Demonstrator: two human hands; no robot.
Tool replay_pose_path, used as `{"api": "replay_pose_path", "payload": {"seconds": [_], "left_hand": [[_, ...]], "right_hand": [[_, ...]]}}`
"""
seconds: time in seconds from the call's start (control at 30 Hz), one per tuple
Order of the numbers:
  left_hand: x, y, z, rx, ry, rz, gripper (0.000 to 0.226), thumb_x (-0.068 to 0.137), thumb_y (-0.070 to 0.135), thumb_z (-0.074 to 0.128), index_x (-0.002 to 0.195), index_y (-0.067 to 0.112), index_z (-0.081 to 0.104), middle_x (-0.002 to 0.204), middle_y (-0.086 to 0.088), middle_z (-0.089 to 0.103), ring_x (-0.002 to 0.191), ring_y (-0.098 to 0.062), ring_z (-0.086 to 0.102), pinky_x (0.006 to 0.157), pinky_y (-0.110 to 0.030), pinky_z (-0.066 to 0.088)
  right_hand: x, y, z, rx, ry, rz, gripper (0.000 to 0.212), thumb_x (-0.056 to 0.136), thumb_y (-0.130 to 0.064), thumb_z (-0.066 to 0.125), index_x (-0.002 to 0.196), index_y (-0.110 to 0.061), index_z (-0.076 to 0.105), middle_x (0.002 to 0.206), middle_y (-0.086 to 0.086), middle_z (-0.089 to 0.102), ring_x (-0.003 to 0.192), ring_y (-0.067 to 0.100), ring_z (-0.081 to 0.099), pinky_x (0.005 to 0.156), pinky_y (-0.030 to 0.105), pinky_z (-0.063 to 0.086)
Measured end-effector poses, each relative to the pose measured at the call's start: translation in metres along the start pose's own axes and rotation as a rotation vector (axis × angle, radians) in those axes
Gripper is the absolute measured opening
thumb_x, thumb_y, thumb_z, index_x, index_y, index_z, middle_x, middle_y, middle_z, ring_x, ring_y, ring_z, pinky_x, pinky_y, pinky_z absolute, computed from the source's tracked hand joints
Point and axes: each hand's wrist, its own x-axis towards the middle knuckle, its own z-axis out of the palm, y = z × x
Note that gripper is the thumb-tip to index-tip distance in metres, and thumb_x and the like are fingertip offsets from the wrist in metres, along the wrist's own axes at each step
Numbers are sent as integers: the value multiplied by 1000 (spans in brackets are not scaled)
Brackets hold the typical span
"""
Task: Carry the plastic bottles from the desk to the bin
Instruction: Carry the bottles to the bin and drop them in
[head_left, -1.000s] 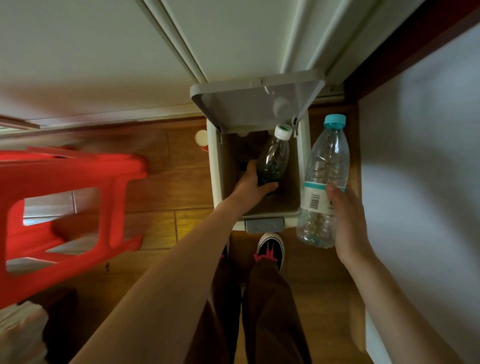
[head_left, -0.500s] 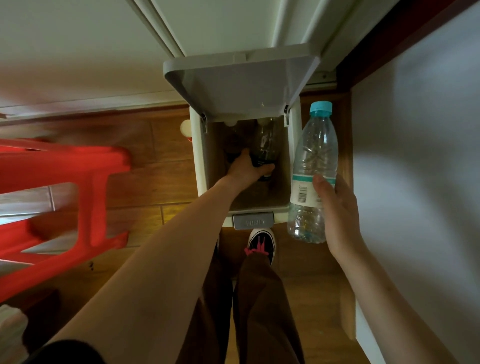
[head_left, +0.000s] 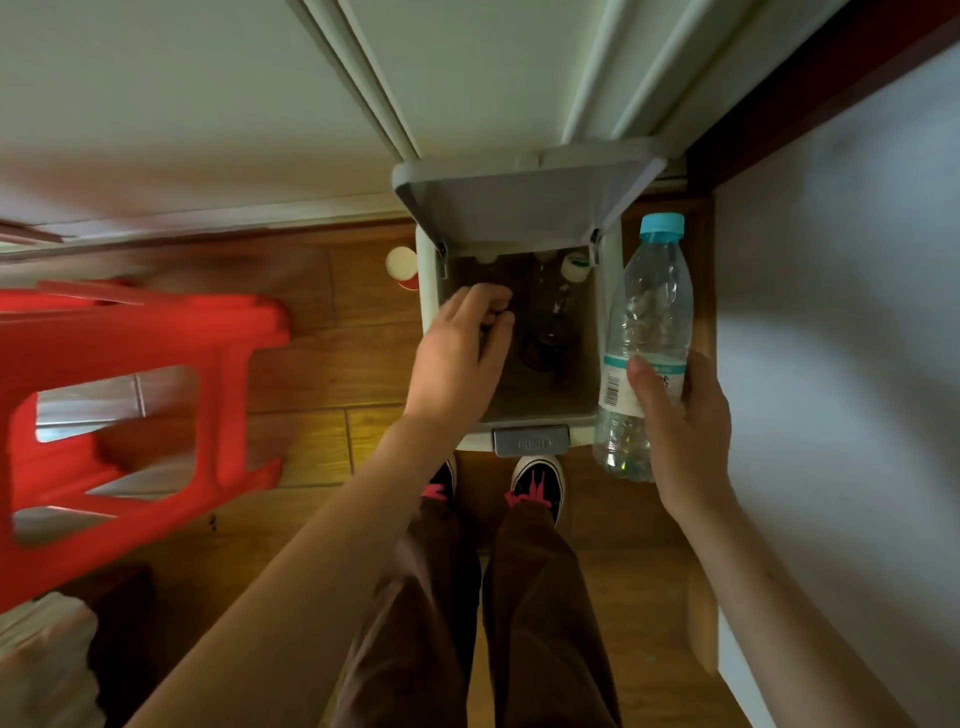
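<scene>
Dark bottle (head_left: 545, 332) has been released by the left hand (head_left: 462, 358) and lies inside the bin (head_left: 602, 332); that hand is now empty, fingers loosely curled. Clear bottle (head_left: 644, 332) is gripped in the right hand (head_left: 685, 431) beside the bin, judged next.

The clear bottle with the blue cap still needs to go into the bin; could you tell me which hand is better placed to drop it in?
Right. The right hand already grips the clear bottle beside the open bin; the left hand is empty over the opening.
</scene>
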Motion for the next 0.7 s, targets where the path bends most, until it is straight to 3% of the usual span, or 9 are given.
{"api": "replay_pose_path", "payload": {"seconds": [0.07,0.13,0.23,0.3,0.37,0.47,0.7], "left_hand": [[-12,-10,-22,-1,152,70,23,97,13,49,114,5,61,105,-1,60,93,-10,58,79,-15,47],[-16,-26,-31,17,234,-43,24,98,15,47,116,5,59,105,4,53,90,-9,55,76,-9,42],[-14,-48,-23,-77,125,-346,23,101,24,41,111,11,57,103,1,51,79,-1,49,70,-7,39],[-14,-54,-12,-195,58,-408,27,103,27,34,90,15,55,84,1,53,68,3,47,66,-19,40],[-13,-53,-7,-284,76,-405,33,104,25,31,76,18,47,68,5,46,57,5,45,56,-12,35],[-13,-56,-4,-318,80,-400,32,104,27,32,81,10,48,67,5,45,54,7,45,54,-8,37],[-15,-57,-3,-360,18,-391,33,104,31,29,92,6,48,70,3,46,53,7,47,50,-8,39]], "right_hand": [[-10,-3,3,-37,-4,-13,23,91,-26,60,110,-15,54,94,-7,66,77,-8,68,57,9,52],[-20,-6,7,-85,-60,-3,30,89,-35,61,110,-14,57,93,-4,69,78,0,70,58,13,55],[-31,-9,20,-176,-177,45,22,88,-36,63,102,-19,60,86,-5,70,74,1,71,55,14,54],[-30,-12,31,-267,-194,51,23,87,-38,63,101,-20,59,82,-9,68,68,-10,67,49,9,49],[-22,-18,41,-350,-228,99,28,87,-44,62,100,-19,58,79,-7,66,58,-11,64,42,7,44],[-1,-26,55,-406,-287,188,38,84,-52,61,98,-16,59,79,0,68,47,-1,64,36,9,41],[35,-26,89,-465,-274,220,50,79,-55,63,106,-13,60,88,3,70,66,12,68,44,18,47]]}}
